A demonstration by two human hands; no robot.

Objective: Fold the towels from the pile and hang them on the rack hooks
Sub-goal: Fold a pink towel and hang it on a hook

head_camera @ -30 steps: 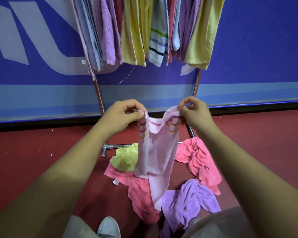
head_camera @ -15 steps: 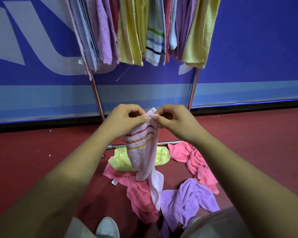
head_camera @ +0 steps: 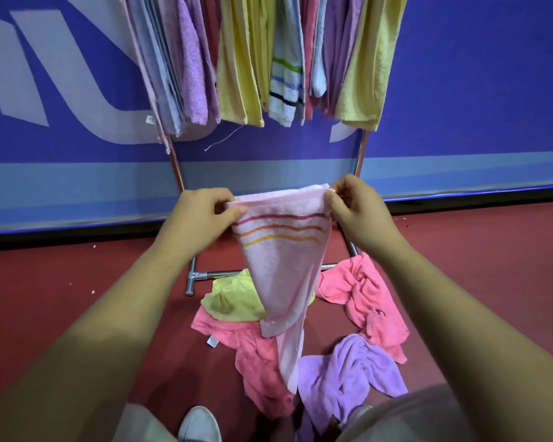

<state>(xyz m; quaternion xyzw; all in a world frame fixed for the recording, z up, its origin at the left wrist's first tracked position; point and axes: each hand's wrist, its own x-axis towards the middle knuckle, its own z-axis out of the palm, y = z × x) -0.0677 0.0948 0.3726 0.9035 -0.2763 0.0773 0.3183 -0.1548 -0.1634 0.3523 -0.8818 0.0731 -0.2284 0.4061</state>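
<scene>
The pink striped towel is held up in front of the rack, right over the pile on the red floor. Its top edge is stretched flat and pinched at both corners, one by the left hand and the other by the right hand, with the fingers of both curled onto the cloth.

A few things that could be messed up from here:

- The bottom isn't lined up. The layers narrow to a point and a longer tail is left dangling lower (whether it touches the floor towels can't be told). If the next fold is made like this, a crooked bundle would probably be produced.
- That tail could get dragged through the pile, so a loose towel like the purple one might be snagged and pulled along.
- Only the corners are gripped, so one could be lost if the towel is shaken out hard.
- The rack is already packed with hung towels and no hooks can be seen, so a neighbour could be knocked off while a free spot is hunted for.
</scene>
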